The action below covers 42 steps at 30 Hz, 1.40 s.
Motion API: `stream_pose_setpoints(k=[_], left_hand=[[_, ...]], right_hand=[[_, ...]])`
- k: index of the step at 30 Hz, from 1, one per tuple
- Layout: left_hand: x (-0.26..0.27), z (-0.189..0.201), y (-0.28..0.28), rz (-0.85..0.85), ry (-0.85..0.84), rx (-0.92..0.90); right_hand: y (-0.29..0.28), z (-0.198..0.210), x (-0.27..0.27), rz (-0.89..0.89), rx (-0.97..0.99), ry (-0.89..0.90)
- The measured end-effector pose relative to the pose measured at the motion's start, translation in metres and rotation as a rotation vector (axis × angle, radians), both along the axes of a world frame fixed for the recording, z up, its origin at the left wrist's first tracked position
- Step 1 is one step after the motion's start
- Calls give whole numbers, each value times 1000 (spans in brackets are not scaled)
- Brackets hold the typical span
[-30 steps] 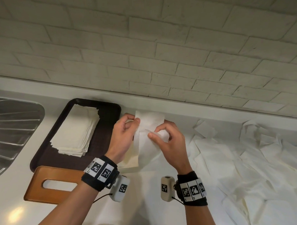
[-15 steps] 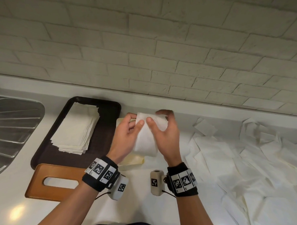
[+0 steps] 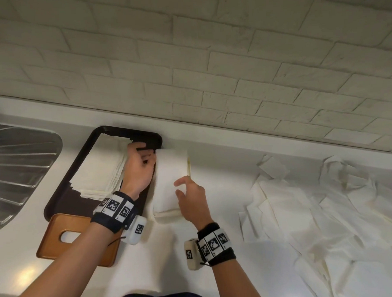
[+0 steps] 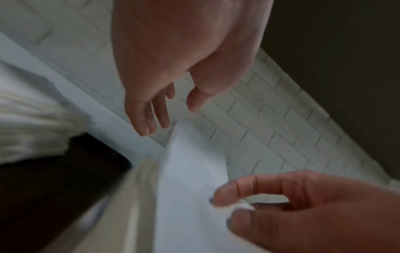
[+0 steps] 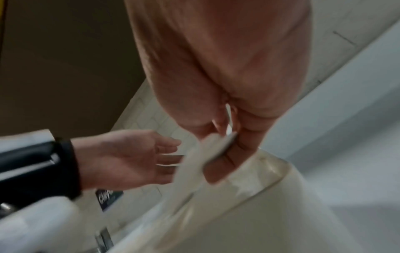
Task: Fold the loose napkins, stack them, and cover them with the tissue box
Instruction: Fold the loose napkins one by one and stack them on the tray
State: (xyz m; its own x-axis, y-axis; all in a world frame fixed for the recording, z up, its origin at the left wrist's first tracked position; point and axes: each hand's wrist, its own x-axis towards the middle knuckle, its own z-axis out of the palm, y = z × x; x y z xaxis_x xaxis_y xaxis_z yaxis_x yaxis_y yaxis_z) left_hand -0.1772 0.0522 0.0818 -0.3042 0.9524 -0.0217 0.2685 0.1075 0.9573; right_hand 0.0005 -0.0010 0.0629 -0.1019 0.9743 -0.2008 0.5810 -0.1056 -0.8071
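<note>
A folded white napkin [image 3: 171, 172] lies tilted over a small pile of folded napkins [image 3: 165, 211] on the counter, right of the tray. My right hand [image 3: 181, 185] pinches its near right edge between thumb and fingers [image 5: 240, 145]. My left hand [image 3: 149, 157] hovers at the napkin's left edge above the tray's right rim, fingers [image 4: 149, 119] loose and holding nothing. A taller stack of folded napkins [image 3: 101, 168] sits on the dark tray [image 3: 58, 199]. The wooden tissue box [image 3: 75, 241] lies at the tray's near end, its slot facing up.
Several loose unfolded napkins [image 3: 316, 210] cover the counter to the right. A steel sink drainer [image 3: 18, 167] lies at the far left. A white brick wall [image 3: 209, 69] rises behind the counter's back ledge.
Both hands held the napkin up half a second ago. Now the left hand has let go and shifted left over the tray, and the right hand has lowered the napkin onto the small pile.
</note>
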Motion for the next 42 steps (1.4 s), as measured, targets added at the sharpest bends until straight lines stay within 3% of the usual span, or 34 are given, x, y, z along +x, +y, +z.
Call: stream_pose_setpoints(k=[5, 9, 13, 16, 18, 22, 27, 29, 31, 34, 37, 39, 42], left_hand=[[-18, -18, -14, -203, 481, 40], [-15, -22, -20, -493, 870, 54], [-4, -23, -10, -678, 1291, -169], [7, -22, 1, -728, 1362, -273], [9, -21, 7, -683, 1368, -280], [18, -17, 13, -546, 1482, -161], [32, -35, 21, -665, 1481, -370], [37, -39, 22, -639, 1444, -397], [45, -40, 18, -624, 1430, -446], [56, -38, 11, -618, 1475, -511], [64, -25, 4, -542, 1398, -496], [74, -12, -9, -437, 1346, -327], [112, -5, -29, -320, 1112, 97]], right_hand=[[9, 1, -17, 189, -113, -337], [3, 3, -22, 192, -23, -511], [-11, 4, -18, 211, 231, -663], [-17, -6, -13, 426, 377, -674], [-23, -10, -8, 569, 227, -703], [-29, -10, -4, 587, 226, -665], [-28, -21, -11, 756, 144, -828], [-26, -22, -8, 770, 144, -834], [-27, -14, 0, 700, 160, -678], [-35, -1, 31, 403, 351, -374], [-26, -9, 100, 52, 430, -318], [-15, -22, 163, -213, 393, -333], [-3, -44, 253, -558, 184, -456]])
